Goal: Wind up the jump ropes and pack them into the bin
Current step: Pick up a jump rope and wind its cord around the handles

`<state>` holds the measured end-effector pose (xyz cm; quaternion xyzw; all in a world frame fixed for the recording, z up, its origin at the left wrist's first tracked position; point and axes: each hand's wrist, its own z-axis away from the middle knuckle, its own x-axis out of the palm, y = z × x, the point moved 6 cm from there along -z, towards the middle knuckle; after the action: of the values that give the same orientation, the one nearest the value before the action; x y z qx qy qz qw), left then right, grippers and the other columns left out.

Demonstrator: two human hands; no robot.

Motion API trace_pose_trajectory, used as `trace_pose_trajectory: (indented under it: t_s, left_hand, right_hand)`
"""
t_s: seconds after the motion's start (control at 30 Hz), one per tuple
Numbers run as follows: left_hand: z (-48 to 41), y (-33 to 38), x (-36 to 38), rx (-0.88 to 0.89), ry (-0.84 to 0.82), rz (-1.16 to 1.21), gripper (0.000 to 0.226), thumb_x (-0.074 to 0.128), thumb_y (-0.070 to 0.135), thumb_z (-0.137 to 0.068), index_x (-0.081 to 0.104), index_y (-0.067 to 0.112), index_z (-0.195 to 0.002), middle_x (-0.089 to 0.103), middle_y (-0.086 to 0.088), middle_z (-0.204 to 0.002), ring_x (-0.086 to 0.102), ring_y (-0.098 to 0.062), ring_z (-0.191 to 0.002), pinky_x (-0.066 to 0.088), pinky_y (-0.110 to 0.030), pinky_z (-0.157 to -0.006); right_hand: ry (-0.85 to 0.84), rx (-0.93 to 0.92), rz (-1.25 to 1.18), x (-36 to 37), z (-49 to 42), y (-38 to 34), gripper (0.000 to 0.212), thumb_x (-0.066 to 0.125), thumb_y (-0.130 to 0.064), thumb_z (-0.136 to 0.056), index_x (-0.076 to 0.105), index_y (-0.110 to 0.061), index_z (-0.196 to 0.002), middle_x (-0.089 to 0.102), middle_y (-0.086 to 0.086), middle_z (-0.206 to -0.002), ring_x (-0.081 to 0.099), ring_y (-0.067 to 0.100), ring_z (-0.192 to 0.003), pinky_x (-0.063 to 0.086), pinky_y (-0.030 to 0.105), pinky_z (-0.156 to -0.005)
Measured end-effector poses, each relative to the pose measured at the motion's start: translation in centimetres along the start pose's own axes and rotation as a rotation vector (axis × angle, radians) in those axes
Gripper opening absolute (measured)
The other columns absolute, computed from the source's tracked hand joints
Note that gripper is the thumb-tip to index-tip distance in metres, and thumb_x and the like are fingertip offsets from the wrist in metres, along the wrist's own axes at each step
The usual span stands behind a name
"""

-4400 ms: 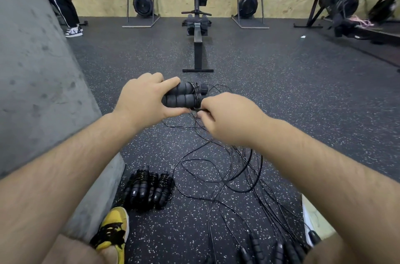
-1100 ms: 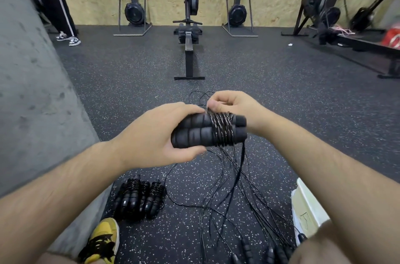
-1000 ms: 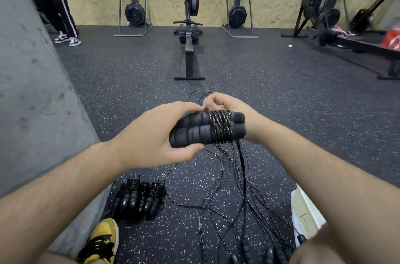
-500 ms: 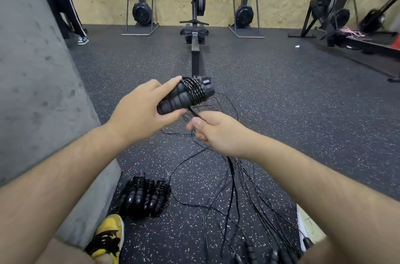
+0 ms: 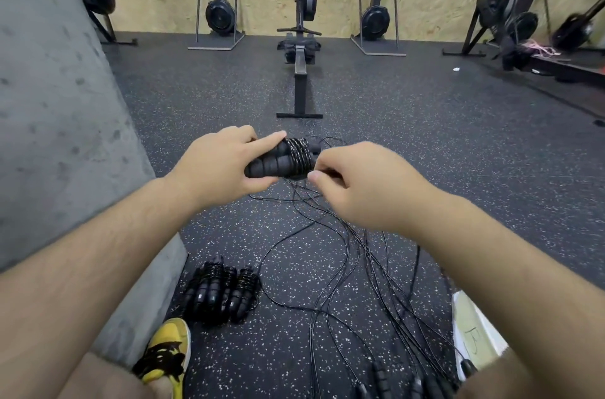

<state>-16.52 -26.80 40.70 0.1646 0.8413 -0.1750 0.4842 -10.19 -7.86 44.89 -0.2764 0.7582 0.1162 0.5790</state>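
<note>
Left hand (image 5: 219,166) clamps the paired handles (image 5: 268,164) mid-air over the floor, cord coils (image 5: 299,153) at their right end. Right hand (image 5: 366,186) pinches the free cord beside them. Keep tension and lay turns side by side (no crossovers). Loose ropes (image 5: 366,254) below could snag. Bin (image 5: 474,330) is probably the white one, low right.

Black jump rope (image 5: 284,158), cord partly wound round its 2 foam handles, up off the floor (image 5: 425,153). Wound bundles (image 5: 222,294) by concrete wall (image 5: 49,104), loose cords (image 5: 343,267) sprawled beside em.

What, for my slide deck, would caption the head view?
Left hand grips paired jump-rope handles; right hand pinches the cord beside its coils, above loose ropes on the floor.
</note>
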Motion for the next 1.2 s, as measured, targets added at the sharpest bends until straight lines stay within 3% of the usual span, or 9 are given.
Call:
trace_pose_trajectory:
  t_s: [0.23, 0.33, 0.53, 0.63, 0.73, 0.87, 0.97, 1.1, 1.2]
  left_hand:
    - [0.2, 2.1, 0.8, 0.124, -0.14, 0.068, 0.076, 0.047, 0.069, -0.076, 0.048, 0.035, -0.145, 0.06, 0.008, -0.098, 0.061, -0.021, -0.093, 0.053, -0.035, -0.07]
    - [0.3, 3.6, 0.3, 0.178, -0.133, 0.106, 0.071, 0.05, 0.066, -0.075, 0.057, 0.023, -0.131, 0.062, 0.007, -0.097, 0.063, -0.022, -0.09, 0.051, -0.034, -0.074]
    - [0.8, 5.9, -0.4, 0.305, -0.125, 0.175, 0.052, 0.06, 0.059, -0.077, 0.058, 0.021, -0.112, 0.056, 0.009, -0.091, 0.055, -0.018, -0.083, 0.05, -0.035, -0.072]
    - [0.9, 7.4, -1.7, 0.362, -0.082, 0.25, 0.048, 0.063, 0.055, -0.08, 0.059, 0.019, -0.11, 0.052, 0.009, -0.088, 0.05, -0.015, -0.08, 0.047, -0.033, -0.072]
    - [1.2, 8.6, -3.0, 0.403, -0.039, 0.3, 0.05, 0.071, 0.049, -0.08, 0.061, 0.015, -0.116, 0.052, 0.01, -0.091, 0.05, -0.013, -0.082, 0.041, -0.025, -0.075]
    - [1.5, 9.8, -4.1, 0.331, 0.004, 0.429, 0.05, 0.077, 0.045, -0.079, 0.061, 0.018, -0.118, 0.054, 0.01, -0.093, 0.049, -0.008, -0.086, 0.039, -0.017, -0.081]
    - [1.4, 9.6, -4.2, 0.248, -0.018, 0.52, 0.057, 0.076, 0.048, -0.076, 0.056, 0.024, -0.124, 0.055, 0.012, -0.097, 0.053, -0.005, -0.091, 0.042, -0.019, -0.083]
    - [1.3, 8.1, -3.9, 0.125, 0.017, 0.619, 0.067, 0.07, 0.054, -0.079, 0.043, 0.032, -0.137, 0.056, 0.019, -0.12, 0.057, -0.003, -0.112, 0.045, -0.027, -0.098]
    - [0.7, 6.4, -3.6, 0.065, 0.049, 0.52, 0.066, 0.07, 0.053, -0.083, 0.044, 0.03, -0.139, 0.058, 0.011, -0.115, 0.056, -0.01, -0.106, 0.047, -0.035, -0.094]
  right_hand:
    - [0.134, -0.188, 0.114, -1.2, -0.2, 0.2, 0.032, 0.036, -0.041, -0.1, 0.064, -0.024, -0.096, 0.064, -0.008, -0.087, 0.061, 0.022, -0.085, 0.047, 0.036, -0.069]
    - [0.191, -0.225, 0.098, -1.2, -0.5, 1.0, 0.032, 0.039, -0.04, -0.096, 0.067, -0.025, -0.094, 0.067, -0.007, -0.088, 0.064, 0.023, -0.084, 0.045, 0.033, -0.065]
    - [0.145, -0.2, 0.037, -0.8, -1.2, 2.9, 0.032, 0.041, -0.044, -0.099, 0.069, -0.029, -0.102, 0.069, -0.011, -0.099, 0.064, 0.019, -0.093, 0.049, 0.035, -0.073]
    - [0.105, -0.149, -0.084, -0.4, -1.5, 4.4, 0.025, 0.051, -0.045, -0.098, 0.071, -0.031, -0.099, 0.068, -0.014, -0.091, 0.059, 0.012, -0.087, 0.049, 0.035, -0.075]
    - [0.033, 0.03, -0.289, 0.6, -1.9, 7.2, 0.026, 0.066, -0.054, -0.086, 0.07, -0.028, -0.085, 0.062, -0.011, -0.069, 0.052, 0.009, -0.066, 0.047, 0.034, -0.067]
    - [0.013, 0.127, -0.513, 1.7, -1.8, 8.8, 0.025, 0.069, -0.041, -0.09, 0.07, -0.017, -0.081, 0.05, -0.008, -0.058, 0.039, 0.004, -0.054, 0.035, 0.027, -0.057]
    - [-0.043, 0.166, -0.605, 3.0, -1.8, 8.3, 0.026, 0.065, -0.028, -0.096, 0.065, -0.007, -0.08, 0.056, 0.0, -0.065, 0.046, 0.003, -0.059, 0.039, 0.022, -0.059]
    - [-0.23, 0.246, -0.617, 5.8, -1.6, 6.8, 0.026, 0.047, -0.002, -0.097, 0.055, -0.014, -0.075, 0.053, -0.012, -0.069, 0.05, -0.006, -0.061, 0.043, 0.01, -0.062]
    - [-0.177, 0.208, -0.471, 6.2, -1.3, 5.1, 0.03, 0.037, -0.008, -0.103, 0.053, -0.018, -0.079, 0.048, -0.009, -0.07, 0.044, 0.003, -0.062, 0.039, 0.023, -0.06]
